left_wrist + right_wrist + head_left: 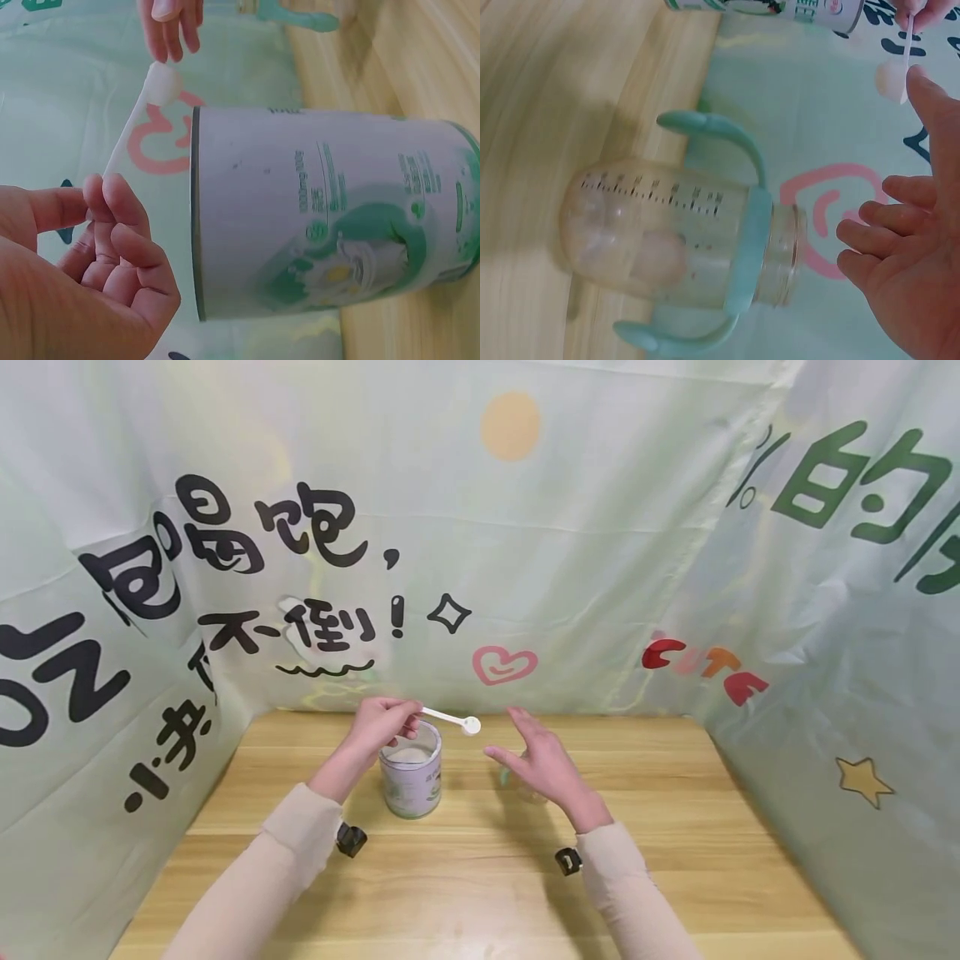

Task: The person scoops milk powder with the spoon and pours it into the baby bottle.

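Above the pale can (412, 789), left fingers (126, 201) pinch a slim white scoop (162, 84), right fingers (871, 240) spread.

Both arms reach forward and lean in toward each other. Long, pale cream cloth sleeves (262, 860) cover them and stop just before the bare wrists. The bare left hand (382, 724) pinches with its thumb and pointing finger, and its other fingers bend in. The bare right hand (543, 766) holds nothing. Its thumb sticks out away from its loose fingers. The two hands are apart.
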Action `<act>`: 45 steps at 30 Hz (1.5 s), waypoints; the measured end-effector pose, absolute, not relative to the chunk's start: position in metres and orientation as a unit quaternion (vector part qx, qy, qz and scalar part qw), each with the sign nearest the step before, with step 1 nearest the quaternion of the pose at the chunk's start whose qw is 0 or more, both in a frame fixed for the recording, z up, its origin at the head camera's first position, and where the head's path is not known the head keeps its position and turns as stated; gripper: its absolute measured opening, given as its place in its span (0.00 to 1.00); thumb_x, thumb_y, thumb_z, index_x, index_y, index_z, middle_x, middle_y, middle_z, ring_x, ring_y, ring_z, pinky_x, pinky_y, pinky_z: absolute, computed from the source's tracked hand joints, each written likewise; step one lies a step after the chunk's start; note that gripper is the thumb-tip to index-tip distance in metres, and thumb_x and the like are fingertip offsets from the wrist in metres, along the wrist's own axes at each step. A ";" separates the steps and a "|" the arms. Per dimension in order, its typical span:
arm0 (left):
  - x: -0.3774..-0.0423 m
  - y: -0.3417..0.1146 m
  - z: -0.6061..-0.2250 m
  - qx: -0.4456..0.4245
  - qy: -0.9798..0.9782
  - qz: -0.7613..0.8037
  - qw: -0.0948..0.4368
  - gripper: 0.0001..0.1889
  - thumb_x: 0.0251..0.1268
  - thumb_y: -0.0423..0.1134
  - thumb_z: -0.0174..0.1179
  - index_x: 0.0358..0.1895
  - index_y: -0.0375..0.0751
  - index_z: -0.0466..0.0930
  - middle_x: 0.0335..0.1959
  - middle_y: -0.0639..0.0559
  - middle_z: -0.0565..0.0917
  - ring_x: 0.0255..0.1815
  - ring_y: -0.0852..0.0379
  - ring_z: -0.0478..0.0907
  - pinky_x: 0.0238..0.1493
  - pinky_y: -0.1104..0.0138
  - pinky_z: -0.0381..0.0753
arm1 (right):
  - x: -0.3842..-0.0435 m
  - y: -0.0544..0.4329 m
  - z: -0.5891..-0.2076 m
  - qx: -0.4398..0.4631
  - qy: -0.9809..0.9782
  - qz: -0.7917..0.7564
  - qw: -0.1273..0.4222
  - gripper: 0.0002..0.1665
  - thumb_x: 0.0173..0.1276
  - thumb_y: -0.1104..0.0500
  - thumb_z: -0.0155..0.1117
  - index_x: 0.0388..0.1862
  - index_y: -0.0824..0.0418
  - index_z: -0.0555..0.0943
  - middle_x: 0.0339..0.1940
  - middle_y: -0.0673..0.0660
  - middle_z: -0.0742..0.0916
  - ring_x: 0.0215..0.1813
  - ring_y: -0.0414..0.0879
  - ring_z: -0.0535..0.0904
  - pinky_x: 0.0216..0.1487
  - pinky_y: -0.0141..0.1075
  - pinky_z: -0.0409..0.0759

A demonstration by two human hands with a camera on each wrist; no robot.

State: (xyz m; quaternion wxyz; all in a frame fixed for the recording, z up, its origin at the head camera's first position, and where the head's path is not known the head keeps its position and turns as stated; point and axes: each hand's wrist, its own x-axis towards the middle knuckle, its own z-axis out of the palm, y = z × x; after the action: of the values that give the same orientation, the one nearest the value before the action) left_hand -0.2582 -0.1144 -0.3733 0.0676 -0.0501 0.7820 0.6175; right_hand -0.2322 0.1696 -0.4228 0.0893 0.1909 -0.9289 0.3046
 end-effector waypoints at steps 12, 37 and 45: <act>-0.261 -0.091 -0.378 -0.043 0.777 0.624 0.076 0.13 0.73 0.43 0.63 0.46 0.36 0.90 0.22 0.59 0.85 0.22 0.65 0.81 0.27 0.71 0.71 | -0.231 0.199 -0.433 0.163 -0.929 0.318 0.094 0.55 0.70 0.34 0.70 0.84 0.61 0.62 0.83 0.66 0.68 0.84 0.64 0.62 0.83 0.60 0.62; -0.265 -0.045 -0.389 -0.021 0.739 0.666 0.097 0.16 0.74 0.40 0.63 0.50 0.27 0.87 0.21 0.55 0.82 0.18 0.64 0.83 0.20 0.74 0.79 | -0.228 0.237 -0.462 0.125 -0.940 0.305 0.085 0.53 0.71 0.40 0.72 0.81 0.69 0.64 0.81 0.72 0.69 0.81 0.70 0.64 0.81 0.62 0.63; -0.268 -0.031 -0.394 -0.016 0.736 0.671 0.088 0.15 0.76 0.41 0.63 0.50 0.31 0.89 0.21 0.52 0.84 0.17 0.63 0.83 0.21 0.73 0.83 | -0.229 0.243 -0.468 0.117 -0.941 0.307 0.084 0.51 0.70 0.41 0.73 0.80 0.69 0.65 0.81 0.71 0.70 0.81 0.69 0.66 0.81 0.61 0.64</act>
State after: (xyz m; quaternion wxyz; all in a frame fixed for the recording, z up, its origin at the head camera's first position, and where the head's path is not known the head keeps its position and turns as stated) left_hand -0.2677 -0.0315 -0.3936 0.0884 -0.0162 0.7358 0.6712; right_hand -0.2291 0.2431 -0.4677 0.0839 0.1171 -0.9406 0.3075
